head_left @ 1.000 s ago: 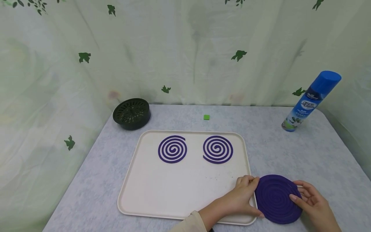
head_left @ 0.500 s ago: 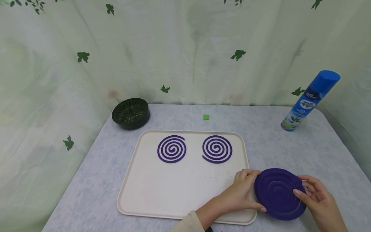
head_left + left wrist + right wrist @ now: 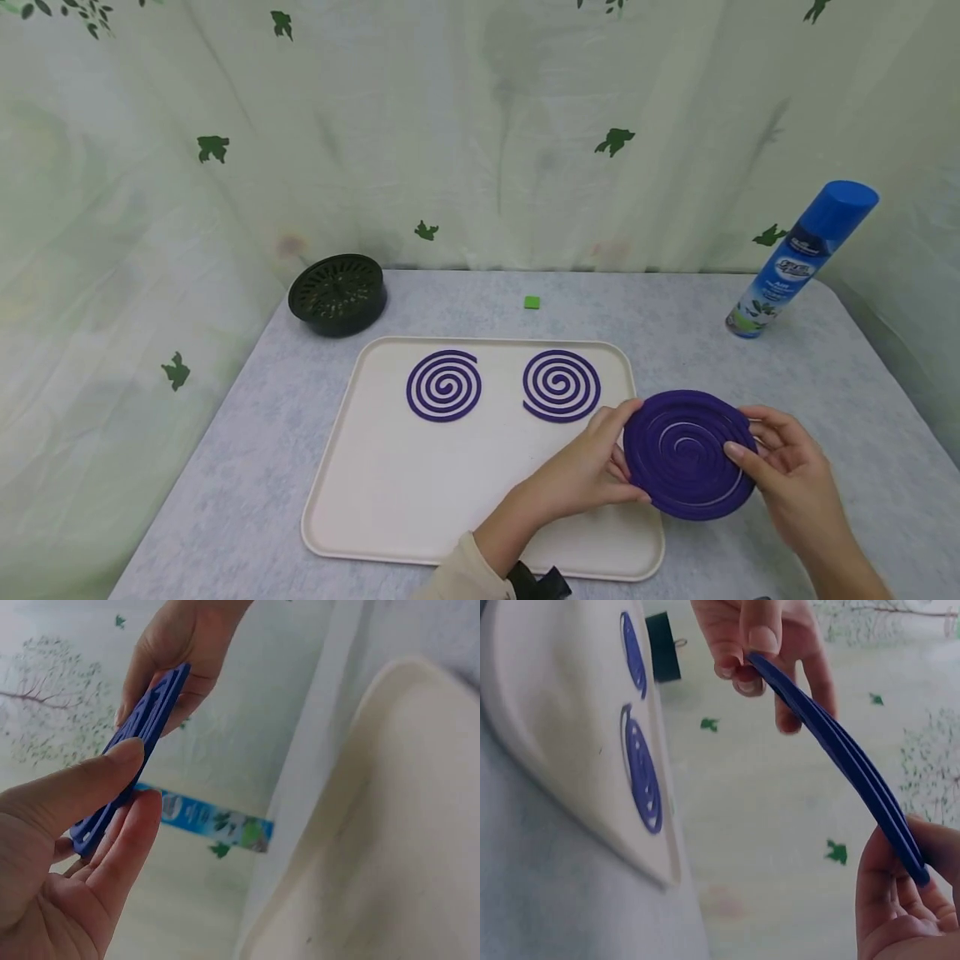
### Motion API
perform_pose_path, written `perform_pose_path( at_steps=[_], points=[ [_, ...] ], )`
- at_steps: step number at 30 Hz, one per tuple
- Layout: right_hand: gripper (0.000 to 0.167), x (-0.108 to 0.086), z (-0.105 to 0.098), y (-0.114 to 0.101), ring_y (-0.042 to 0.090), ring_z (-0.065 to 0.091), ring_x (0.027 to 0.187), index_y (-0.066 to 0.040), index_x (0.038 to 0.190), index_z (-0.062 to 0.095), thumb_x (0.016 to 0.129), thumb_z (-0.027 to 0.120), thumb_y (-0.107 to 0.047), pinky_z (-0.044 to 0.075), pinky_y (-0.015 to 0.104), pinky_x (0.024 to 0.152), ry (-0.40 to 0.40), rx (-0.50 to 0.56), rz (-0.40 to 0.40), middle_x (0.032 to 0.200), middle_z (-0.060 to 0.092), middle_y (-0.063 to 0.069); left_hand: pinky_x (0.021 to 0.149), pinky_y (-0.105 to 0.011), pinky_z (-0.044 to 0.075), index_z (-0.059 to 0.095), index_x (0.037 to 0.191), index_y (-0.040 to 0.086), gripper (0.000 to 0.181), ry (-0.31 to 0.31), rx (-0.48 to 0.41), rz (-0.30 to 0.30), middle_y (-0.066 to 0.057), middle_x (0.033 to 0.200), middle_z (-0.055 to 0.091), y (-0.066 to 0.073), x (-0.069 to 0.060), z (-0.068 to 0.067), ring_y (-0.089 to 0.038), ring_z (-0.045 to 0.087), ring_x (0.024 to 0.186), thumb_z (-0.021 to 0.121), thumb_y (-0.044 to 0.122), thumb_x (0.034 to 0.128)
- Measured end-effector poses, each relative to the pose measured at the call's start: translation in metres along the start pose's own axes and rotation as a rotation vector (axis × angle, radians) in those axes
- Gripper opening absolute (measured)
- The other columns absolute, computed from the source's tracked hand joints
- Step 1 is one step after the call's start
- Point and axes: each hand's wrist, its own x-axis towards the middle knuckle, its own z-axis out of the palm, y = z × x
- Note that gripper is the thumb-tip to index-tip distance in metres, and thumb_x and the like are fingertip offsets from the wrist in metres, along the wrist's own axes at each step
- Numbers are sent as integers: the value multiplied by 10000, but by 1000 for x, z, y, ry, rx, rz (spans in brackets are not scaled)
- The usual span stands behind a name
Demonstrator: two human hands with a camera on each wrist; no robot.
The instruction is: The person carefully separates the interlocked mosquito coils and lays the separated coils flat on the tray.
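Got a pale curtain [image 3: 420, 108] with green leaf prints across the whole back, then a light grey-blue table [image 3: 202, 492] in front of it. Next down in size, a cream tray [image 3: 420, 483] on the table, plus a blue spray can [image 3: 798, 262] off at the far right, well apart from the tray.

Now for the grip. Pinching hard-to-miss purple with both hands here: left hand [image 3: 596, 471] on one side of a coiled disc [image 3: 686, 454], right hand [image 3: 791, 471] on the other. Holding it up off the table, just over the tray's right edge, tilted face toward the head camera. Spread only as wide as the disc's thickness at the left, thumb [image 3: 127, 754] on one face and fingers on the other. Pretty much the same at the right: thumb [image 3: 742, 457] on the front, fingers behind. Can't make out every fingertip back there. Looking slightly bowed edge-on in the right wrist view, too.

Down to the smaller stuff: a dark green bowl [image 3: 348, 321] at the back left, two purple spirals [image 3: 447, 386] side by side near the tray's far edge, and a tiny green square [image 3: 532, 302] beyond the tray.
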Motion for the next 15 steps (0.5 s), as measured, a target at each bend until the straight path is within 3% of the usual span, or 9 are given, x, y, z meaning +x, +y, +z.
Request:
perform_pose_path(
  at_steps=[6, 9, 15],
  points=[
    [463, 22, 34, -8, 176, 575, 938, 94, 1264, 331, 831, 448, 210, 524, 261, 712, -26, 92, -38, 1074, 557, 139, 646, -226, 530, 217, 1397, 165, 955, 38, -316, -16, -60, 1035, 432, -6, -3, -29, -46, 560, 697, 748, -98, 649],
    [439, 31, 58, -18, 151, 587, 905, 53, 1234, 380, 829, 479, 191, 518, 238, 716, 17, 67, -22, 1037, 569, 97, 636, -241, 528, 250, 1392, 143, 879, 78, -442, -16, -64, 981, 447, -10, -6, -41, -81, 564, 704, 699, -133, 688],
    [418, 42, 80, -16, 136, 595, 881, -6, 1198, 404, 832, 488, 179, 514, 224, 720, 44, 40, 0, 1017, 564, 85, 628, -196, 498, 360, 1321, 33, 592, 238, -555, -34, -100, 960, 528, -18, -10, -55, -102, 542, 723, 598, -110, 799]
  ],
)
